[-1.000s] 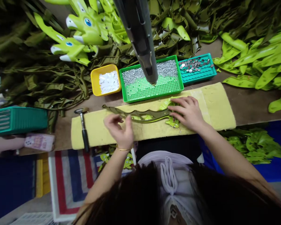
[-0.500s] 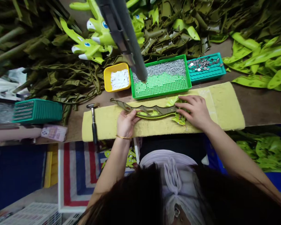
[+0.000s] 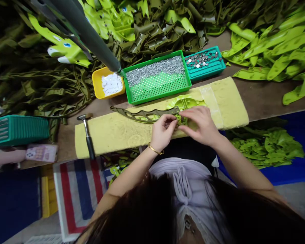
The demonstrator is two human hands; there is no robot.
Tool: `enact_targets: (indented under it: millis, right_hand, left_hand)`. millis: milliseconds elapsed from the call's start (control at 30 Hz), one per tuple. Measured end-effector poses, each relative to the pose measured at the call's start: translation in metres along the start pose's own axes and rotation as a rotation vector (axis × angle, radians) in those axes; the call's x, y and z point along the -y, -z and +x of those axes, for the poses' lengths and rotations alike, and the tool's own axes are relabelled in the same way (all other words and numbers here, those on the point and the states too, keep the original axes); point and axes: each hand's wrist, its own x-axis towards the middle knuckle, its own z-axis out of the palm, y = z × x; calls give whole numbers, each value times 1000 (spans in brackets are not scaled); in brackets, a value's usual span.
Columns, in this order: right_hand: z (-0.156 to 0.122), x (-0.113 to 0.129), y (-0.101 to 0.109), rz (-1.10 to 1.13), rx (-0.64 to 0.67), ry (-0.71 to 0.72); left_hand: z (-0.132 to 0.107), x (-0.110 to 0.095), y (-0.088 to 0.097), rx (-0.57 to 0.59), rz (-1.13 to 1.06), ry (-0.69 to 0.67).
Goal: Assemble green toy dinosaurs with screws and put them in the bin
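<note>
A long wavy olive-green plastic piece (image 3: 144,115) lies across the yellow foam pad (image 3: 117,137), joined at its right end to a lime-green moulded part (image 3: 189,103). My left hand (image 3: 164,131) pinches the piece near that join with its fingertips. Just beside it, my right hand (image 3: 199,123) grips the same end from above, its fingers on the lime part. My hands hide the join itself. A gold bangle circles my left wrist.
Behind the pad stand a yellow tray of white pieces (image 3: 108,84), a green tray of metal rivets (image 3: 157,79) and a teal tray of metal discs (image 3: 204,62). A hammer (image 3: 86,134) lies left of the pad. A dark overhead tool (image 3: 91,40) hangs above. Green plastic parts are heaped behind.
My left hand has moved right, from beside the piece's middle to its right end, next to my right hand. My fingers now pinch there. The view has swung, and the overhead tool has moved left.
</note>
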Motion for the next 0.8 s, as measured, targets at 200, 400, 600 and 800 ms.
enact_targets:
  millis: [200, 400, 600, 800]
  right_hand:
    - [-8, 1, -28, 61, -89, -91]
    - [-3, -8, -31, -36, -131, -27]
    - [-5, -1, -24, -241, -24, -94]
    - [4, 15, -25, -251, 57, -288]
  left_hand:
    - [12, 6, 6, -15, -119, 57]
    - [10, 10, 9, -47, 231, -242]
    - [11, 23, 20, 31, 758, -645]
    - [10, 31, 17, -34, 750, -696]
